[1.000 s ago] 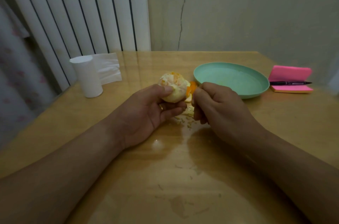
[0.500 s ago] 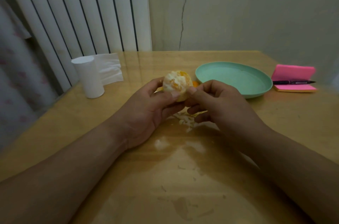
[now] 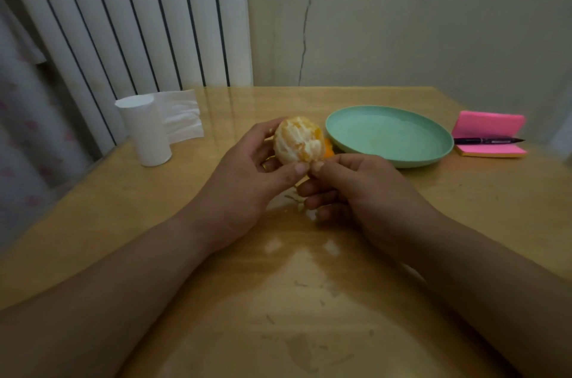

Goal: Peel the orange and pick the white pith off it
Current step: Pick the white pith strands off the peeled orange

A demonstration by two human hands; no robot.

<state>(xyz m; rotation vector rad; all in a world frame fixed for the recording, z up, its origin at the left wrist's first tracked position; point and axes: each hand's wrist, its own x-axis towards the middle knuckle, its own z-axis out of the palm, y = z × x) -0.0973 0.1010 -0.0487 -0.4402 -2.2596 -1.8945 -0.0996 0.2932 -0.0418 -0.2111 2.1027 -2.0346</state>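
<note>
The peeled orange [image 3: 298, 140], pale with white pith over its segments, is held up above the wooden table [image 3: 464, 207]. My left hand [image 3: 247, 179] grips it from the left, thumb at its lower front. My right hand [image 3: 356, 188] meets it from the right, thumb and forefinger pinching at the orange's lower edge, the other fingers curled beneath. Bits of pith [image 3: 297, 201] lie on the table under the hands. A piece of orange peel [image 3: 328, 151] shows just behind the fruit.
A green plate [image 3: 433, 142] stands to the right of the orange. Beyond it lie pink sticky notes [image 3: 489, 125] with a black pen [image 3: 487, 140] across them. A white paper roll [image 3: 145, 133] stands at the left, by a radiator.
The left hand has raised and turned the orange, showing more of its pithy face. The right hand has come up from the table to pinch at the fruit's lower edge.
</note>
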